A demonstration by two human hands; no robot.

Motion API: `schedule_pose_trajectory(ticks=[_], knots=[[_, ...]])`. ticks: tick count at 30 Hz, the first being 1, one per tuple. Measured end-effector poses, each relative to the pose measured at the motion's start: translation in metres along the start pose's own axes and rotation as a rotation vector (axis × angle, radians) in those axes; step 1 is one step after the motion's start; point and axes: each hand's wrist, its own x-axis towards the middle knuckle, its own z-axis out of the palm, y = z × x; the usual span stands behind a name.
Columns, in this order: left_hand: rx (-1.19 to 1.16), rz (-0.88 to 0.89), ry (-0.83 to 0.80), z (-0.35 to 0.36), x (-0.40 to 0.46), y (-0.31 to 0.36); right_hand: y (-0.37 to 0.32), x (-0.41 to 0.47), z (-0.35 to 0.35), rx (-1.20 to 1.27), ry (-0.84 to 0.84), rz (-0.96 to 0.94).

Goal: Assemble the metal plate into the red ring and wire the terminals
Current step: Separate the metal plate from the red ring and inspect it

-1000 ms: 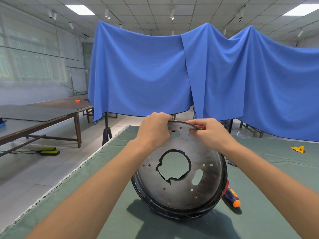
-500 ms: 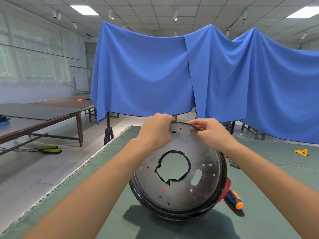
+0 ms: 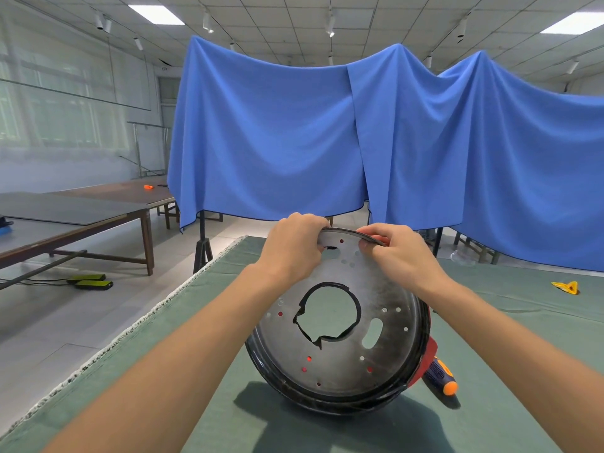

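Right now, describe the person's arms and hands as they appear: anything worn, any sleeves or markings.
Both forearms are bare as far as the frame shows, with no sleeves in view. The left hand and the right hand wear no gloves. No watch, ring or band shows on either wrist or on the fingers, and no markings are visible.

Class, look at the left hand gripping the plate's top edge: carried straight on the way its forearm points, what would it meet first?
Probably the blue cloth beyond the table; nothing nearer shows, though depth is unclear.
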Motion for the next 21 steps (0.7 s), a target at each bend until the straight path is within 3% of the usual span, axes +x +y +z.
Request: schedule_pose_trajectory(ticks=[10, 17, 21], knots=[[-0.040, 0.024, 0.021, 0.006, -0.003, 0.005, -0.004, -0.002, 0.003, -0.377, 0.124, 0.014], [-0.039, 0.042, 0.048, 0.008, -0.004, 0.013, -0.007, -0.005, 0.007, -0.527, 0.191, 0.007], [-0.020, 0.046, 0.055, 0.012, -0.004, 0.015, -0.005, -0.005, 0.006, -0.486, 0.211, 0.039]])
